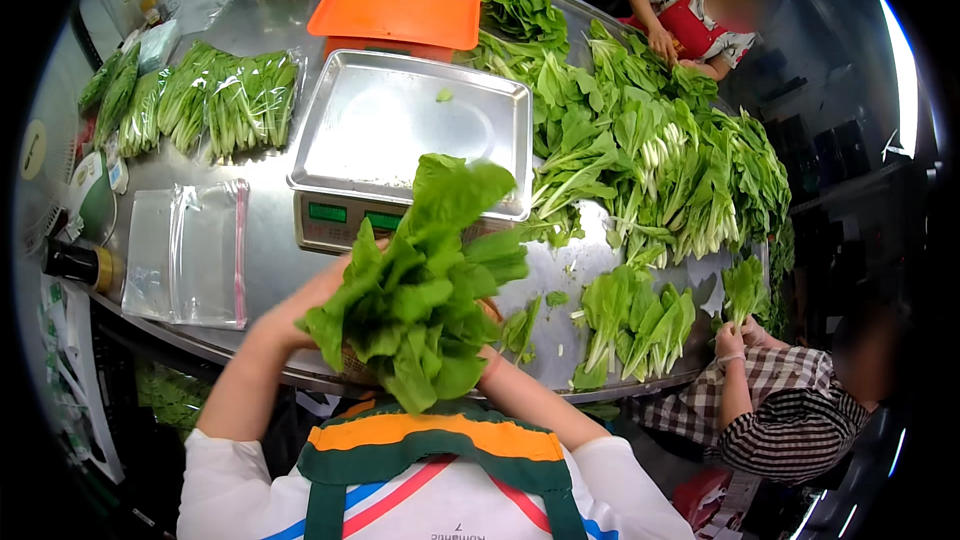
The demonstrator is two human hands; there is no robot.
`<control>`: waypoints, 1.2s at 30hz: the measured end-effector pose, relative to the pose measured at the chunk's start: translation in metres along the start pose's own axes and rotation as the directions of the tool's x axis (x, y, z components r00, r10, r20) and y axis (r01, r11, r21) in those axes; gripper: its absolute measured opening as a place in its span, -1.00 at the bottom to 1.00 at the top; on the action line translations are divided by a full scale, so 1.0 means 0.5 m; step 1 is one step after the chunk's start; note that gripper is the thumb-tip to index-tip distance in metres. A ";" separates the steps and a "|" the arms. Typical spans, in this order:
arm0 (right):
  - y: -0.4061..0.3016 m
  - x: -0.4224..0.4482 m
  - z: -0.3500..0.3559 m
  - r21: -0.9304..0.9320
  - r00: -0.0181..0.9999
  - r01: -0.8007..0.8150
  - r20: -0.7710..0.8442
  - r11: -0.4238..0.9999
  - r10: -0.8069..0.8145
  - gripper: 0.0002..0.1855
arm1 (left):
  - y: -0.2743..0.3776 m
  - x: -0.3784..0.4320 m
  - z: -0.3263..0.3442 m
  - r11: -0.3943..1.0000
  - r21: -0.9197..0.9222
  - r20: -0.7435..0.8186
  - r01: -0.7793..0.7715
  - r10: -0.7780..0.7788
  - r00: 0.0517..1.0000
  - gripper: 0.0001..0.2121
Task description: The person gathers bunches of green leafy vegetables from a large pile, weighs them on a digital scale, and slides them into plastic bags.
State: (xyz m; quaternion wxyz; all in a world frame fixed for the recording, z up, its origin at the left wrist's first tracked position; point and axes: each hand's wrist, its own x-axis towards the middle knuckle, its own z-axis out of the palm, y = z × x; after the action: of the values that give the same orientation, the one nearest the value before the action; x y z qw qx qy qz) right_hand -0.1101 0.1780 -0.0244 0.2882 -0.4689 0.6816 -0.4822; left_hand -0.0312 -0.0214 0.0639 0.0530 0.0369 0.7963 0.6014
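Note:
A large bunch of leafy greens [420,292] is held up before my chest, over the near edge of the steel table [285,217]. My left hand [334,289] is at the bunch's left side, and my right hand [489,360] reaches in from the right. Leaves hide most of the fingers of both hands and the stems. Just beyond the bunch stands a digital scale [319,214] with a steel pan [390,116]. One leaf scrap [444,94] lies in the pan, and the bunch's top leaves overlap its front edge.
Clear plastic bags [184,255] lie left of the scale, with bagged greens [225,101] behind them. An orange-topped scale [394,4] stands farther back. Loose greens [660,157] are heaped on the right, with small bunches [634,322] nearer. Two co-workers [701,19] handle greens along the right side.

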 end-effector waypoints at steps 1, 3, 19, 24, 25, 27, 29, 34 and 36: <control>0.002 0.028 0.014 -0.023 1.000 -0.004 -0.007 1.000 0.004 -0.56 | 0.006 0.006 -0.015 0.993 0.120 0.023 0.003 -0.006 1.000 -0.46; 0.026 0.069 0.021 -0.034 0.997 -0.065 -0.040 0.997 0.064 -0.56 | 0.022 0.019 -0.033 0.779 0.620 0.034 -0.087 0.084 0.996 -0.46; -0.091 0.132 -0.132 -0.761 0.962 0.162 -0.019 0.629 -0.271 -0.86 | -0.133 -0.035 0.096 0.454 0.887 0.013 -0.084 0.157 0.988 -0.49; -0.046 0.125 -0.089 -0.808 0.978 0.183 0.093 0.560 -0.185 -0.91 | -0.130 -0.060 0.091 0.527 0.843 0.020 -0.106 0.166 0.986 -0.46; -0.062 0.128 -0.087 -0.804 0.978 0.192 0.108 0.563 -0.180 -0.91 | -0.137 -0.064 0.094 0.536 0.839 0.009 -0.093 0.158 0.987 -0.46; -0.100 0.138 -0.091 -0.778 0.989 -0.137 -0.145 0.613 0.037 -0.93 | -0.146 -0.063 0.099 0.514 0.852 -0.011 -0.098 0.205 0.979 -0.46; -0.084 0.149 -0.065 -0.802 0.986 -0.166 -0.140 0.574 0.090 -0.92 | -0.141 -0.051 0.112 0.526 0.847 -0.039 -0.079 0.209 0.977 -0.46; -0.039 0.107 -0.020 -0.713 0.961 -0.187 0.009 0.676 0.275 -0.54 | -0.143 -0.035 0.124 0.569 0.821 -0.098 -0.046 0.220 0.971 -0.47; -0.077 0.103 -0.021 -0.612 0.854 -0.327 0.135 0.720 0.503 -0.07 | -0.137 -0.031 0.116 0.594 0.803 -0.103 -0.048 0.218 0.971 -0.46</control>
State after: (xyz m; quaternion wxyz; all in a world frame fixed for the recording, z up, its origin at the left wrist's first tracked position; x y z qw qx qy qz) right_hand -0.1257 0.1313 0.0181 0.3342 -0.4318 0.8313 -0.1039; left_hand -0.0081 0.0133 -0.0172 -0.0905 0.0587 0.9763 0.1876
